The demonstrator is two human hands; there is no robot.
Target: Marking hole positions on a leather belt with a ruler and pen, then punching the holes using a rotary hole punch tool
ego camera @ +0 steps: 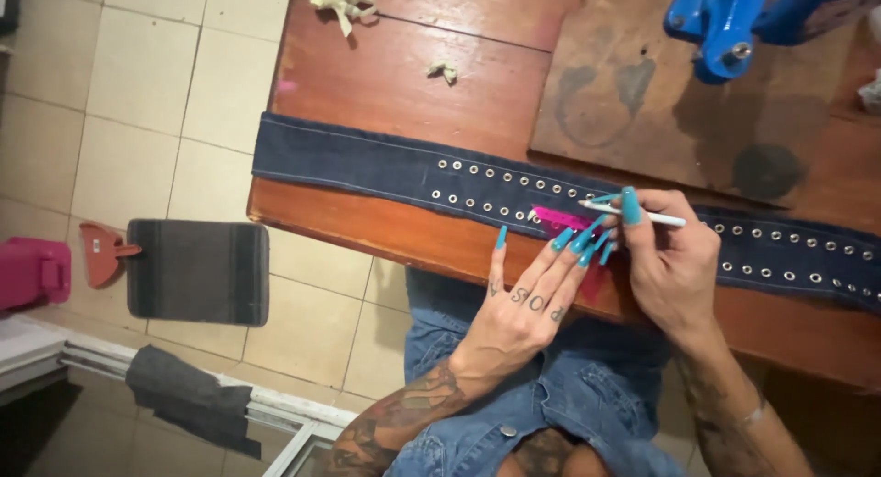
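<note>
Denim strip (367, 165), dark blue with two rows of metal eyelets (477, 191), lay flat along the near edge of the wooden worktop (413, 83). The left hand (528, 307) spread its fingers wide and pressed a pink ruler (560, 220) onto the cloth, seemingly to keep it from sliding. The right hand (670, 261) pinched a white marking pencil (633, 213) at the ruler's edge. A blue press tool (725, 18) stood at the far right corner.
</note>
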